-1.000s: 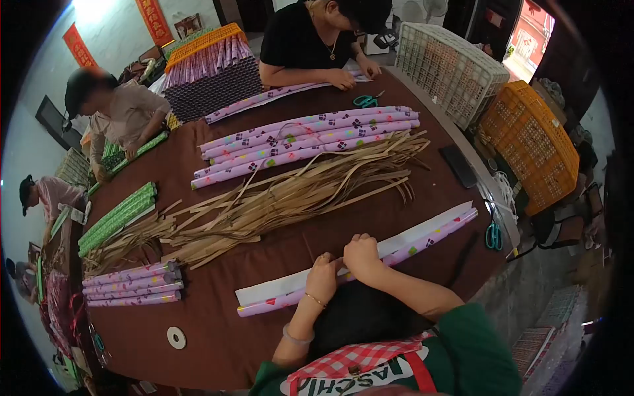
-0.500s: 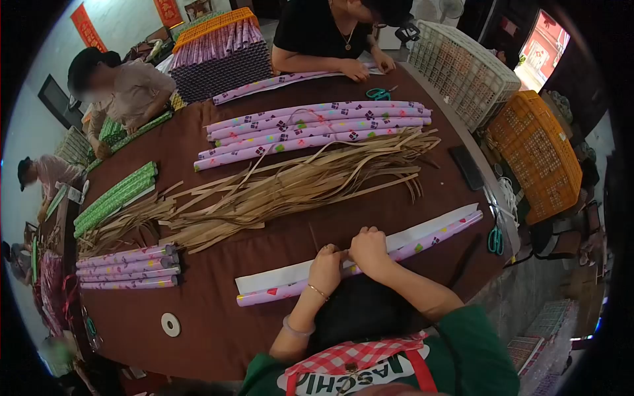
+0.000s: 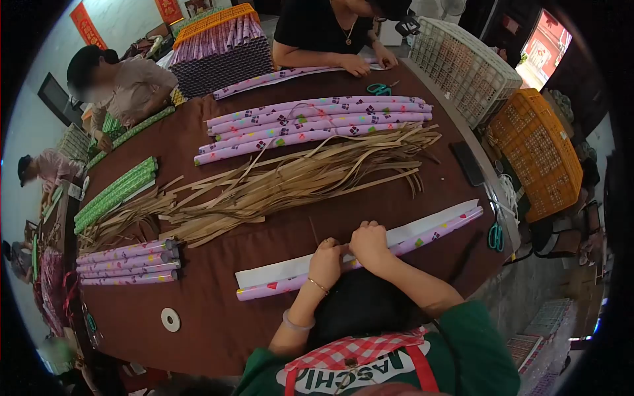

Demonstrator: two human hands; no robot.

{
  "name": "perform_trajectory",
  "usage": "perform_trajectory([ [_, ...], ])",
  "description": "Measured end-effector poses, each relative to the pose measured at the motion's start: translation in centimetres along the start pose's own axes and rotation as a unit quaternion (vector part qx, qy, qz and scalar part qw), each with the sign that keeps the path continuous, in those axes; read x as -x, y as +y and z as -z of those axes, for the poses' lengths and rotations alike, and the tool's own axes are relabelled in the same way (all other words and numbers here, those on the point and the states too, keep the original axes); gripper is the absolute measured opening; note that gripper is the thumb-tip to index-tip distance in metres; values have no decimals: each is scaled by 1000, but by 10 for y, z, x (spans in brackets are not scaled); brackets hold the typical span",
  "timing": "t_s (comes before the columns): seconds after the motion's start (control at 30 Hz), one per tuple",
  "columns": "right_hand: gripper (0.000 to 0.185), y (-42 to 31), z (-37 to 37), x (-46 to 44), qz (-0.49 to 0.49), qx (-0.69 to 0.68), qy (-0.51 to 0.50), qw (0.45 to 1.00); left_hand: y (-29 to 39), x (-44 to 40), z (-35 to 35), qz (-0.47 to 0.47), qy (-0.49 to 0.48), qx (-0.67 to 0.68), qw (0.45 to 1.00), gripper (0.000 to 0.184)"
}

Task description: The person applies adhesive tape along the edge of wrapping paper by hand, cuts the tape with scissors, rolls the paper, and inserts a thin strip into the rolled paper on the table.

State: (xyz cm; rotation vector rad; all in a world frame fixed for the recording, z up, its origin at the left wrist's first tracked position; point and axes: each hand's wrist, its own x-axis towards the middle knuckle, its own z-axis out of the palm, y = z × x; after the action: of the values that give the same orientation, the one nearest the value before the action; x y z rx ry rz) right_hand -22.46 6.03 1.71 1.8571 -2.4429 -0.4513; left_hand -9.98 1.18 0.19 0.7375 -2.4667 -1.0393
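Note:
A lilac patterned wrapping paper roll (image 3: 274, 288) lies across the table in front of me, its white paper flap (image 3: 422, 223) spread along the far side. My left hand (image 3: 325, 262) is closed in a pinch at the middle of the roll. Close beside it, my right hand (image 3: 368, 244) is closed too, knuckles up. A short bit of brown strip (image 3: 345, 249) shows between the two hands, and a thin end sticks out past my left fingers. My fingers hide the roll's middle and most of this strip.
Beyond lies a heap of brown strips (image 3: 290, 188), with lilac rolls (image 3: 317, 129) behind it. Left are more lilac rolls (image 3: 129, 264), green rolls (image 3: 119, 191) and a tape ring (image 3: 170, 319). Right are scissors (image 3: 495, 236) and a black phone (image 3: 467, 164). Co-workers handle rolls across the table.
The view has shifted slightly. Both hands stay close together at the roll's middle, with only a small movement. The thin strip end beyond my left fingers shows more clearly now.

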Motion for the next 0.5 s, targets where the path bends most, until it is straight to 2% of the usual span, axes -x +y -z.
perform_trajectory([
  [0.07,14,0,-2,-2,-4,1,9,1000,-1,1,-1,6,-8,-1,1000,27],
  [0.2,15,1,-4,0,-11,-7,26,1000,-7,2,-11,-37,44,-57,997,20],
  [0.37,32,6,11,3,7,-23,10,1000,1,5,-7,1,-5,-89,996,17],
  [0.43,34,8,9,1,18,13,15,1000,0,4,-6,15,-38,-67,997,34],
  [0.5,35,10,13,0,23,-6,8,1000,-3,5,-7,-4,-25,-84,996,31],
])
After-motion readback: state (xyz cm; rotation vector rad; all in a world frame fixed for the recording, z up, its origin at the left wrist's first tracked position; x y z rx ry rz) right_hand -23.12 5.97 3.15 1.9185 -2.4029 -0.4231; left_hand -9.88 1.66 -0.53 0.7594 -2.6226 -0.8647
